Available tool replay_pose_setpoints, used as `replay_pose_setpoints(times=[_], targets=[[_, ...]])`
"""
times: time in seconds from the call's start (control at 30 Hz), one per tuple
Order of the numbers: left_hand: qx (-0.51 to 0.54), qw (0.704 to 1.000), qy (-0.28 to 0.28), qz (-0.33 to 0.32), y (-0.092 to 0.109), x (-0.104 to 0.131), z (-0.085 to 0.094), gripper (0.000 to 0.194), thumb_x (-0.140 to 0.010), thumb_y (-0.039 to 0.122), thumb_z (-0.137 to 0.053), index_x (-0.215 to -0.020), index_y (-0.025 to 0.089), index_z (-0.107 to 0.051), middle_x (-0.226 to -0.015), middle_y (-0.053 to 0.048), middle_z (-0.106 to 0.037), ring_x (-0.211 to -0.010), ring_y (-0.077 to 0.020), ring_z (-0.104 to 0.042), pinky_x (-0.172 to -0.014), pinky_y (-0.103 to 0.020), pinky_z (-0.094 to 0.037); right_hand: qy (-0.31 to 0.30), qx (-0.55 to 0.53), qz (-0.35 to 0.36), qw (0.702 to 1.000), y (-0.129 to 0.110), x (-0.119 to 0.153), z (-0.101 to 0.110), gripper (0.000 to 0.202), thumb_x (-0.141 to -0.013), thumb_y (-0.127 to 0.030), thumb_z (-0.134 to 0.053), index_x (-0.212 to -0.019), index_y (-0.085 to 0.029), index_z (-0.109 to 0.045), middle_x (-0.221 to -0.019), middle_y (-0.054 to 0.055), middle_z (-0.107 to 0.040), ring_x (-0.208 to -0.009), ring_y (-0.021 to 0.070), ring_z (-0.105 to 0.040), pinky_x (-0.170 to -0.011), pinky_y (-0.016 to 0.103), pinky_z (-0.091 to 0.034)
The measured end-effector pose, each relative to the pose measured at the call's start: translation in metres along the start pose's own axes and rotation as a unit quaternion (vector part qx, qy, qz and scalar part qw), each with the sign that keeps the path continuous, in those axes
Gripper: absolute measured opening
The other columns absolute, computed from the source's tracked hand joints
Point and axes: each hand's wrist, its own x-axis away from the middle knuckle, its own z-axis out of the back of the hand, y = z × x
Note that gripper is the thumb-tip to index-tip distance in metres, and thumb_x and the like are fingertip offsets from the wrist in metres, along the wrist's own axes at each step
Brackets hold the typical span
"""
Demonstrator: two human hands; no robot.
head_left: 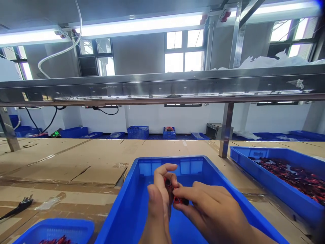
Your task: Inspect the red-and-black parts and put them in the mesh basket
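Note:
Both hands are over a large blue tray (202, 162). My left hand (162, 200) is curled, palm inward, around a small red and black part (168, 183); its thumb stands up apart from the part. From the right, my right hand (213, 206) pinches a second red and black part (180, 200) between thumb and forefinger. Its fingertips are close beside the left fingers, and the two parts lie near each other. Whether the parts touch is hidden by the fingers.
A blue tray (238, 152) with many red and black parts stands at the right. A smaller blue basket (86, 224) with red parts is at the lower left, near a black plug (25, 202). A metal shelf beam (142, 88) and post (225, 132) stand ahead.

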Motion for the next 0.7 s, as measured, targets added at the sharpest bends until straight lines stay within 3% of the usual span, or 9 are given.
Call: replay_pose_setpoints(times=[0.07,0.13,0.23,0.37,0.57,0.63,0.7], targets=[[0.023,0.999,0.031,0.016,0.001,-0.001,0.000,0.059,-0.066,0.067,-0.069,-0.102,0.021,-0.059,-0.077,0.000,-0.048,-0.070,-0.0143,-0.048,-0.061,-0.025,-0.040,0.020,-0.008,-0.004,1.000,-0.001,-0.001,0.002,0.011,-0.097,-0.032,-0.056,-0.099,-0.024,-0.063,-0.075,-0.006,-0.073,-0.055,0.0085,-0.064,-0.053,0.022,-0.043],[0.038,0.996,0.061,0.049,0.005,0.001,-0.002,0.047,-0.065,0.038,-0.070,-0.106,0.019,-0.058,-0.079,0.000,-0.051,-0.074,-0.0143,-0.049,-0.067,-0.025,-0.043,0.033,-0.010,-0.016,0.999,-0.001,-0.003,0.005,0.013,-0.097,-0.033,-0.055,-0.097,-0.023,-0.063,-0.072,-0.007,-0.073,-0.054,0.0072,-0.064,-0.053,0.020,-0.044],[0.023,0.988,0.094,0.123,0.012,0.004,-0.005,0.056,-0.059,0.014,-0.058,-0.115,0.015,-0.055,-0.080,0.000,-0.053,-0.071,-0.0122,-0.050,-0.069,-0.025,-0.044,0.054,0.006,-0.013,0.998,-0.002,-0.005,0.009,0.016,-0.098,-0.036,-0.053,-0.094,-0.023,-0.063,-0.064,-0.007,-0.069,-0.049,0.0061,-0.062,-0.049,0.019,-0.043],[-0.028,0.986,0.078,0.147,0.013,0.002,-0.006,0.055,-0.066,0.011,-0.056,-0.121,0.011,-0.055,-0.081,-0.001,-0.058,-0.069,-0.0120,-0.054,-0.069,-0.025,-0.044,0.045,0.017,-0.014,0.999,-0.001,-0.005,0.010,0.014,-0.098,-0.034,-0.053,-0.096,-0.023,-0.063,-0.064,-0.006,-0.069,-0.050,0.0075,-0.062,-0.051,0.020,-0.044],[-0.098,0.986,0.059,0.120,0.008,-0.005,-0.004,0.068,-0.071,0.026,-0.073,-0.132,0.013,-0.046,-0.105,-0.010,-0.068,-0.086,-0.0183,-0.063,-0.081,-0.030,-0.047,0.035,-0.006,-0.040,0.999,-0.001,-0.001,0.008,0.009,-0.092,-0.026,-0.062,-0.099,-0.021,-0.065,-0.063,-0.005,-0.065,-0.046,0.0078,-0.055,-0.052,0.019,-0.044],[-0.133,0.986,0.043,0.095,0.008,-0.005,-0.004,0.069,-0.073,0.030,-0.074,-0.133,0.015,-0.044,-0.111,-0.011,-0.068,-0.095,-0.0214,-0.064,-0.087,-0.034,-0.047,0.042,-0.031,-0.082,0.995,-0.001,-0.001,0.009,0.011,-0.089,-0.026,-0.065,-0.100,-0.024,-0.065,-0.056,-0.008,-0.057,-0.041,0.0078,-0.045,-0.047,0.020,-0.040],[-0.170,0.983,0.027,0.068,0.010,-0.003,-0.004,0.064,-0.078,0.033,-0.072,-0.134,0.020,-0.044,-0.115,-0.010,-0.068,-0.106,-0.0234,-0.062,-0.096,-0.037,-0.044,0.073,-0.090,-0.173,0.978,-0.002,-0.002,0.010,0.012,-0.088,-0.031,-0.066,-0.099,-0.026,-0.066,-0.052,-0.009,-0.047,-0.041,0.0082,-0.040,-0.044,0.019,-0.037]])
